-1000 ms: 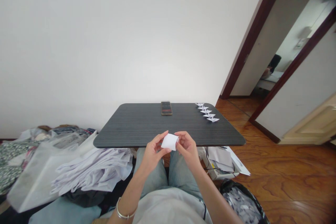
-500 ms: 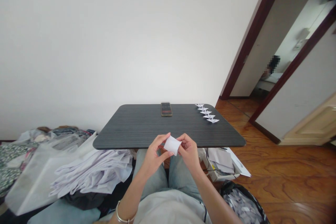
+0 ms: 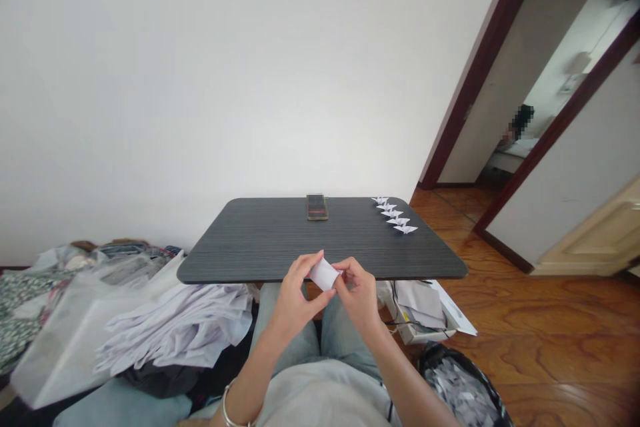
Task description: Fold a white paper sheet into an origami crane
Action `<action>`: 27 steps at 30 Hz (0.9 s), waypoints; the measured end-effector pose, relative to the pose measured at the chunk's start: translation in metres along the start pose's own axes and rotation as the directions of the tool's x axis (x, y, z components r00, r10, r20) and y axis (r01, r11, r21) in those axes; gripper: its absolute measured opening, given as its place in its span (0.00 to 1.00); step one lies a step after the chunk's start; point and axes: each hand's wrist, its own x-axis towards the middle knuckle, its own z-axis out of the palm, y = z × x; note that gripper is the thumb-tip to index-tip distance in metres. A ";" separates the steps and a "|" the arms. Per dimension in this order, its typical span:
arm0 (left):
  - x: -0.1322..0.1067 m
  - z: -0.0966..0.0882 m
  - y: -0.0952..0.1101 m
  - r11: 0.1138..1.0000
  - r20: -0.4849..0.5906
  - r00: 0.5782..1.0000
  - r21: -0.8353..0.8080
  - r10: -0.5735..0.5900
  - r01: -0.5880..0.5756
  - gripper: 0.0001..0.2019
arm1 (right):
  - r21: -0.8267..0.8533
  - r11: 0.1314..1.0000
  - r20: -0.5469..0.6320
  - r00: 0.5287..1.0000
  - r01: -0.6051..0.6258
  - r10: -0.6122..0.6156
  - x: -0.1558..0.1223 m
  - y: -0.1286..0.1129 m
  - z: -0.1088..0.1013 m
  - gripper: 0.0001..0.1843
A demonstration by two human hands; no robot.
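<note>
Between my hands, just over the table's front edge, is a small folded piece of white paper (image 3: pixel 324 274). My left hand (image 3: pixel 295 293) grips it by its left side, thumb below and forefinger on the top corner. On the other side my right hand (image 3: pixel 358 288) pinches the paper's right edge, its fingers covering that end. Several white paper cranes (image 3: pixel 399 221) stand in a slanting row on the right part of the dark table (image 3: pixel 260 240).
A phone (image 3: pixel 317 207) lies at the table's back edge by the wall. Crumpled white sheets (image 3: pixel 185 327) are heaped at the left. Low on the right are a box of papers (image 3: pixel 423 310) and a black bag (image 3: pixel 463 387) of scraps. A person is partly visible through the doorway.
The folded paper has turned and shifted slightly left. My right fingers have moved a little left and cover more of its right end.
</note>
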 end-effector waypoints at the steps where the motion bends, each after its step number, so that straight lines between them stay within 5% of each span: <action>1: 0.000 0.000 0.001 1.000 -0.003 1.000 0.011 0.007 -0.007 0.30 | 0.005 1.000 0.005 1.000 -0.003 0.003 0.000 0.000 0.000 0.06; 15: -0.002 -0.002 0.006 0.999 -0.018 1.000 -0.035 0.012 -0.013 0.25 | 0.034 0.999 0.033 0.999 -0.013 0.012 0.000 -0.001 -0.001 0.05; 20: -0.001 0.008 0.002 0.999 -0.121 0.992 0.003 -0.045 0.046 0.24 | -0.022 0.999 0.037 0.998 0.043 -0.042 -0.001 -0.007 0.001 0.03; 27: 0.005 0.006 0.005 0.977 -0.273 0.946 0.066 -0.176 0.201 0.14 | 0.023 0.999 0.036 0.998 -0.044 0.044 -0.001 -0.001 0.004 0.04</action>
